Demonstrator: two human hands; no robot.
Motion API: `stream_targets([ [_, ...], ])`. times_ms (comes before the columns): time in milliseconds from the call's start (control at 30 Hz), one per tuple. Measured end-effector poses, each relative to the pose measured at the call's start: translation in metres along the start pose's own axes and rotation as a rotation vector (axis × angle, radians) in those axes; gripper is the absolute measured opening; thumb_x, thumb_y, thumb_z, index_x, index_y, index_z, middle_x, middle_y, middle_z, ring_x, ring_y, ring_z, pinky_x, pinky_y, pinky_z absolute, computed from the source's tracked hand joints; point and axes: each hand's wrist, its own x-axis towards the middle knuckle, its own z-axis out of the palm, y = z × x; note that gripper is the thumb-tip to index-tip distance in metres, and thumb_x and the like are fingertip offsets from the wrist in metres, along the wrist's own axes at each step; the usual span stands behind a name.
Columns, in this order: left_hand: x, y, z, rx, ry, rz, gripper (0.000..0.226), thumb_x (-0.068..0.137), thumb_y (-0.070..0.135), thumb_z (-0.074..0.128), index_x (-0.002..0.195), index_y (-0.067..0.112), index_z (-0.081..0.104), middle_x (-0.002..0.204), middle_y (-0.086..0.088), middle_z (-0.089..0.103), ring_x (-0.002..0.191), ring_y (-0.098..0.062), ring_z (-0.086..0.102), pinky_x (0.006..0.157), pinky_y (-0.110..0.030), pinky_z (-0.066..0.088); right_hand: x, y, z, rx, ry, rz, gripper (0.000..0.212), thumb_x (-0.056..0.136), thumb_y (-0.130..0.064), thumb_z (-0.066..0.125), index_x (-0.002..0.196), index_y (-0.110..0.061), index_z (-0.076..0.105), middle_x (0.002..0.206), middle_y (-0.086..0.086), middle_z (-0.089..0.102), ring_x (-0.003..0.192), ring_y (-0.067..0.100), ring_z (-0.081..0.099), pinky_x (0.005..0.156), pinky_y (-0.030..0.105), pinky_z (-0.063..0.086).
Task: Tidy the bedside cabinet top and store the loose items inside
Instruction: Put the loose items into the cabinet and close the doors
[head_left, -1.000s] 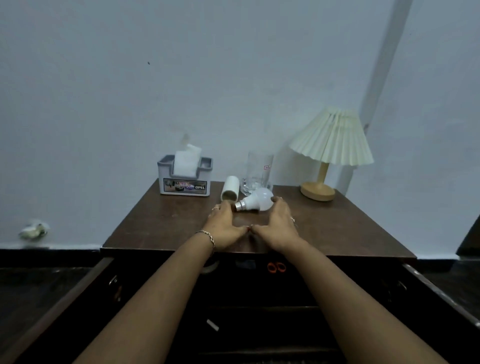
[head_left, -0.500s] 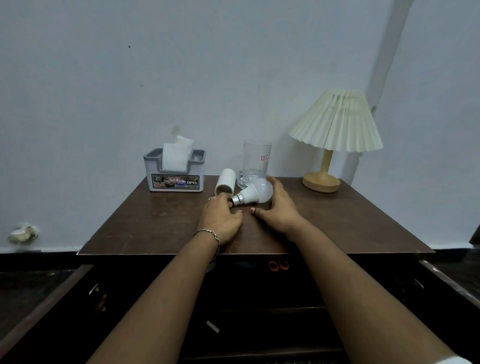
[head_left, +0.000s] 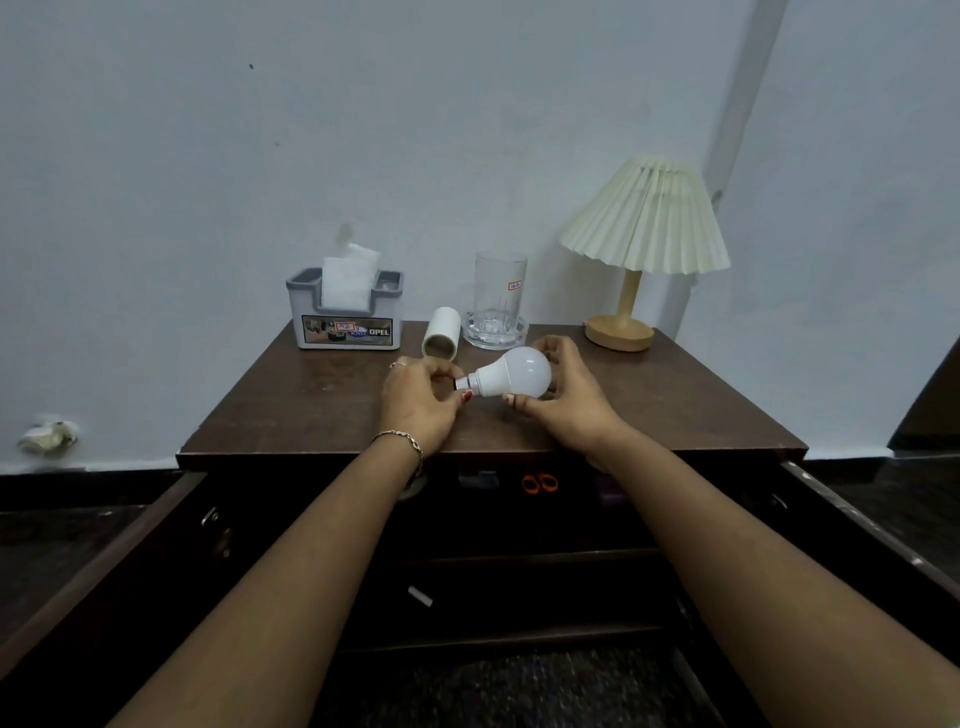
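Observation:
A white light bulb (head_left: 514, 373) is held sideways just above the dark wooden cabinet top (head_left: 322, 405). My left hand (head_left: 418, 402) pinches its metal base, and my right hand (head_left: 563, 402) cups its round end. Behind the bulb a white cardboard tube (head_left: 442, 333) lies on its side. A clear glass (head_left: 500, 299) stands in a glass dish (head_left: 511, 332) beside the tube. The cabinet below stands with both doors swung out, and orange scissor handles (head_left: 540, 483) show on the dark shelf inside.
A grey tissue box (head_left: 345, 314) stands at the back left of the top. A lamp (head_left: 641, 249) with a pleated cream shade stands at the back right. The doors (head_left: 109, 561) jut out on both sides. A small white piece (head_left: 420, 596) lies on a lower shelf.
Both hands have closed on the bulb and lifted it off the cabinet top. Earlier they lay flat on the wood beside it.

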Motion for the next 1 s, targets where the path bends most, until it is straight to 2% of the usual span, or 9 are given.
stream_targets([
  [67, -0.012, 0.003, -0.004, -0.031, -0.022, 0.021, 0.019, 0.077, 0.016, 0.073, 0.094, 0.023, 0.068, 0.101, -0.004, 0.065, 0.091, -0.021, 0.062, 0.090, -0.033, 0.049, -0.014, -0.005, -0.007, 0.055, 0.000, 0.003, 0.064, 0.069, -0.026, 0.082, 0.119, -0.022, 0.042, 0.120, -0.005, 0.053, 0.109, 0.018, 0.057, 0.093, 0.045, 0.051],
  [133, -0.026, 0.006, -0.012, -0.198, -0.085, 0.028, 0.017, 0.080, 0.011, 0.070, 0.093, 0.021, 0.064, 0.092, 0.002, 0.067, 0.084, -0.014, 0.063, 0.087, -0.034, 0.052, -0.031, -0.012, -0.015, 0.136, 0.005, 0.005, 0.065, 0.070, -0.025, 0.083, 0.120, -0.021, 0.042, 0.123, -0.003, 0.055, 0.110, 0.016, 0.059, 0.091, 0.039, 0.054],
  [233, -0.056, 0.007, -0.024, -0.349, -0.128, 0.089, 0.016, 0.082, 0.007, 0.068, 0.094, 0.015, 0.062, 0.090, 0.002, 0.067, 0.077, -0.009, 0.062, 0.076, -0.023, 0.052, -0.062, -0.021, -0.026, 0.239, -0.030, 0.035, 0.063, 0.073, -0.016, 0.082, 0.123, -0.014, 0.044, 0.125, -0.001, 0.056, 0.110, 0.011, 0.059, 0.089, 0.024, 0.054],
  [400, -0.111, 0.002, -0.028, -0.451, -0.067, 0.125, 0.010, 0.086, 0.016, 0.065, 0.095, 0.019, 0.060, 0.095, -0.001, 0.069, 0.078, -0.014, 0.066, 0.071, -0.024, 0.054, -0.112, -0.021, -0.025, 0.370, -0.084, 0.113, 0.063, 0.067, -0.034, 0.083, 0.123, -0.024, 0.055, 0.121, 0.001, 0.064, 0.110, 0.019, 0.064, 0.090, 0.035, 0.054],
  [467, -0.124, -0.009, -0.027, -0.487, -0.077, 0.077, 0.007, 0.087, 0.022, 0.063, 0.092, 0.025, 0.059, 0.092, 0.002, 0.068, 0.072, -0.012, 0.065, 0.066, -0.023, 0.052, -0.131, -0.017, -0.021, 0.437, -0.152, 0.180, 0.056, 0.071, -0.032, 0.079, 0.122, -0.029, 0.058, 0.116, 0.006, 0.067, 0.101, 0.023, 0.069, 0.086, 0.034, 0.056],
  [600, -0.145, -0.038, -0.019, -0.488, -0.118, -0.044, 0.002, 0.091, 0.021, 0.060, 0.093, 0.023, 0.059, 0.088, 0.003, 0.067, 0.063, -0.006, 0.062, 0.059, -0.017, 0.049, -0.161, 0.001, -0.004, 0.489, -0.266, 0.328, 0.055, 0.068, -0.026, 0.077, 0.120, -0.021, 0.058, 0.106, 0.012, 0.072, 0.093, 0.026, 0.071, 0.083, 0.031, 0.058],
  [733, -0.166, -0.072, 0.001, -0.437, -0.208, -0.165, 0.006, 0.090, 0.026, 0.061, 0.089, 0.032, 0.059, 0.087, 0.003, 0.067, 0.061, -0.008, 0.062, 0.057, -0.028, 0.052, -0.184, 0.034, 0.023, 0.520, -0.273, 0.460, 0.052, 0.065, -0.021, 0.079, 0.112, -0.019, 0.058, 0.110, 0.013, 0.070, 0.093, 0.024, 0.071, 0.073, 0.025, 0.058],
  [867, -0.182, -0.102, 0.026, -0.467, -0.309, -0.330, 0.007, 0.091, 0.022, 0.060, 0.098, 0.020, 0.060, 0.092, -0.003, 0.067, 0.069, -0.014, 0.065, 0.064, -0.022, 0.052, -0.197, 0.072, 0.040, 0.491, -0.315, 0.578, 0.052, 0.071, -0.018, 0.080, 0.116, -0.017, 0.056, 0.113, 0.010, 0.068, 0.092, 0.021, 0.072, 0.077, 0.027, 0.058],
  [1000, -0.193, -0.129, 0.056, -0.496, -0.373, -0.473, 0.018, 0.093, 0.015, 0.056, 0.111, 0.014, 0.057, 0.104, -0.009, 0.066, 0.073, -0.011, 0.066, 0.061, -0.014, 0.052, -0.204, 0.111, 0.058, 0.411, -0.343, 0.653, 0.051, 0.073, -0.025, 0.080, 0.118, -0.018, 0.055, 0.112, 0.007, 0.067, 0.096, 0.019, 0.070, 0.080, 0.029, 0.058],
])
